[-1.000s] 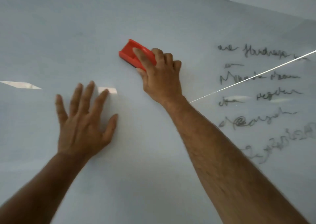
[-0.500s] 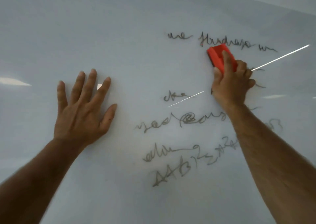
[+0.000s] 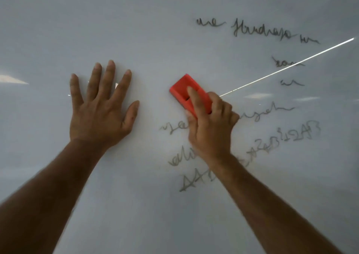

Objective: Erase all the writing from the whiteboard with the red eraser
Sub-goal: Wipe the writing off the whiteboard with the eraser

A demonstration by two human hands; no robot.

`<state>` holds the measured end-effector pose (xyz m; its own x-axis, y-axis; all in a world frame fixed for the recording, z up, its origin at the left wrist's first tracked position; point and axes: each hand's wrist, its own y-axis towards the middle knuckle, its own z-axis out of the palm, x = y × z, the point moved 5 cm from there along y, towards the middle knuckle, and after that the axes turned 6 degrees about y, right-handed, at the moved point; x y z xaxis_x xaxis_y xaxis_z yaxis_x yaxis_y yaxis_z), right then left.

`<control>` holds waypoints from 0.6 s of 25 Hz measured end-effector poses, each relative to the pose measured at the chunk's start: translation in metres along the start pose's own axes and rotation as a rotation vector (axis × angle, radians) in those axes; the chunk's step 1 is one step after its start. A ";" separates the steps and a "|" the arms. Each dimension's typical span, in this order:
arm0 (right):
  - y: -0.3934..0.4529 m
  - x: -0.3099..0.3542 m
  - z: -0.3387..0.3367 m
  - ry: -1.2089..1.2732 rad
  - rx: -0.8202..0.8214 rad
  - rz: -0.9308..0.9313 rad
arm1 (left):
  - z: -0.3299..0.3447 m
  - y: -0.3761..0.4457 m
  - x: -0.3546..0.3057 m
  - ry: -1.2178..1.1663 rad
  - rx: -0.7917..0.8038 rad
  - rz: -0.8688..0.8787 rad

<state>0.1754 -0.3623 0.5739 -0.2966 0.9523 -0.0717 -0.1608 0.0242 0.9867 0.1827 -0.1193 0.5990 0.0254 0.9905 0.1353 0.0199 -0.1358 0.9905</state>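
Right hand gripping red eraser against whiteboard; left hand flat, fingers spread, holding nothing.

Glossy pale-grey board fills the view; eraser sits near centre, at 3 o'clock of the left hand; dark writing lies from 1 to 5 o'clock of the eraser, lower lines smudged; a bright streak and light patches reflect in the surface.

dim, even light; glare streaks; blurred edges.

office or classroom, wall-filling whiteboard with handwriting, reflected strip light
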 end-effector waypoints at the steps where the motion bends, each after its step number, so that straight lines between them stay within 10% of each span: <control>1: -0.013 0.019 0.003 0.000 0.028 -0.061 | 0.000 0.000 0.000 -0.007 -0.009 0.003; 9: -0.035 0.025 -0.003 -0.041 0.138 -0.358 | -0.001 0.000 0.000 -0.020 -0.008 0.012; 15: 0.002 -0.027 -0.012 -0.085 0.038 0.038 | -0.003 0.000 -0.003 -0.018 0.012 0.001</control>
<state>0.1713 -0.3917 0.5762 -0.2208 0.9750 -0.0232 -0.1151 -0.0025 0.9933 0.1792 -0.1219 0.5990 0.0438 0.9898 0.1354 0.0316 -0.1369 0.9901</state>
